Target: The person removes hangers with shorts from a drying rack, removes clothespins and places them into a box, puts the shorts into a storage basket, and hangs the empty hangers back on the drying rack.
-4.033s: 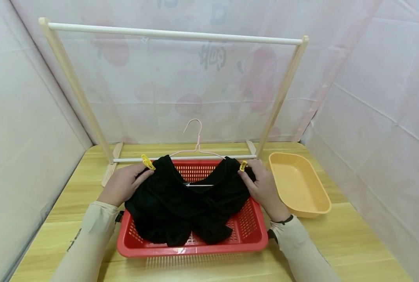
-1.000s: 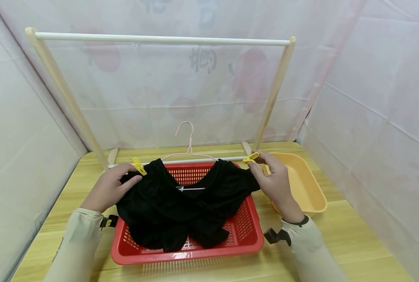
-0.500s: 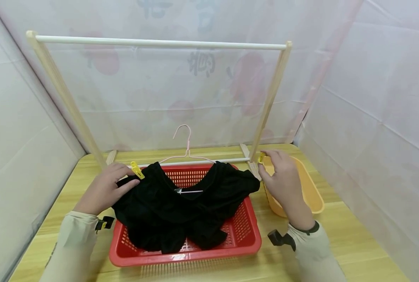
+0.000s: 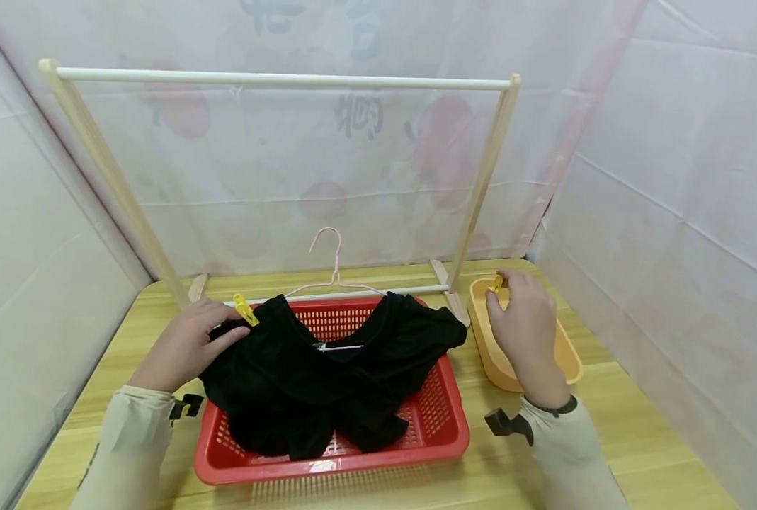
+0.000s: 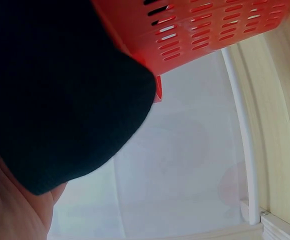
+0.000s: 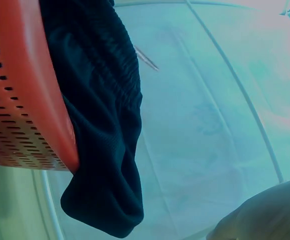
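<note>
A black top point(image 4: 327, 389) hangs on a pink wire hanger point(image 4: 336, 278) and drapes into a red perforated basket point(image 4: 327, 467). My left hand point(image 4: 183, 343) grips the top at its left shoulder, the thumb in front of the cloth. A yellow clothespin point(image 4: 246, 309) stands at that shoulder, right at the index fingertip; cloth covers part of this hand in the left wrist view. My right hand point(image 4: 526, 319) pinches another yellow clothespin point(image 4: 496, 284) between thumb and forefinger, above the yellow tray point(image 4: 569, 358), away from the top.
A rack with wooden posts point(image 4: 104, 156) and a white top rail point(image 4: 282, 78) stands behind the basket. Its lower bar point(image 4: 410, 289) runs just past the basket's far rim. Pale fabric walls point(image 4: 678, 234) enclose the wooden table point(image 4: 544, 453).
My right hand has taken its clothespin off the top's right shoulder and carried it right, over the tray. My left hand stays at the left shoulder, and the top's right shoulder hangs free.
</note>
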`<state>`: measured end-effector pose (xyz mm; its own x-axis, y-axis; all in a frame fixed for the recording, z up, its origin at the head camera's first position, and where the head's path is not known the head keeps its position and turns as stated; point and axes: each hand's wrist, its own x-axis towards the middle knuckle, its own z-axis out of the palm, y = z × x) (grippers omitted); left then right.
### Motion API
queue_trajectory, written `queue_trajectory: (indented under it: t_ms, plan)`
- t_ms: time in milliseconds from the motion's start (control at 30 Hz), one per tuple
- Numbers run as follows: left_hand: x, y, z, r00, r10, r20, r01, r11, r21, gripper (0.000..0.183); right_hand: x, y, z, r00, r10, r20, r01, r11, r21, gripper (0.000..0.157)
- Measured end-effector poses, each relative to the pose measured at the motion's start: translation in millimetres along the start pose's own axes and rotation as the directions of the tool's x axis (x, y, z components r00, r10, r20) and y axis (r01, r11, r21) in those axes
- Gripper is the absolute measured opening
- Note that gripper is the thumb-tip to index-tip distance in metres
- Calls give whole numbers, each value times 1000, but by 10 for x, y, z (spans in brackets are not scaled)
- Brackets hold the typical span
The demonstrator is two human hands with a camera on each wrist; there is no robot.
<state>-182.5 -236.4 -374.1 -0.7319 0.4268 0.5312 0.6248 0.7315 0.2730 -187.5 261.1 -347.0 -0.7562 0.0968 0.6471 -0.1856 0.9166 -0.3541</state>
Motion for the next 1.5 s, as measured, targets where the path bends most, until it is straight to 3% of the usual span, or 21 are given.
queue_trajectory:
  t_ms: [167, 500, 833, 1033, 1267, 1500]
  plan:
    - [10, 5, 6, 1000, 6, 0, -6, 1000, 2, 14, -2, 53, 46, 997, 41, 70, -38, 998, -42, 33]
    - [2, 32, -5, 1000, 6, 2, -6, 1000, -5, 15, -18, 183, 161, 974, 44, 221, -3, 983, -185, 29]
    - [0, 24, 14, 1000, 4, 13, -4, 1000, 10, 14, -61, 252, 261, 906, 155, 394, -55, 966, -254, 30]
    - [2, 24, 16, 1000, -2, 14, 2, 1000, 11, 14, -65, 268, 269, 870, 204, 450, -80, 957, -279, 30]
    - [5, 29, 9, 1000, -7, 22, 6, 1000, 10, 13, -116, 332, 326, 808, 243, 537, -84, 949, -304, 25]
    - [2, 21, 18, 1000, -1, 21, 1, 1000, 12, 13, -122, 413, 347, 771, 280, 572, -109, 943, -315, 36]
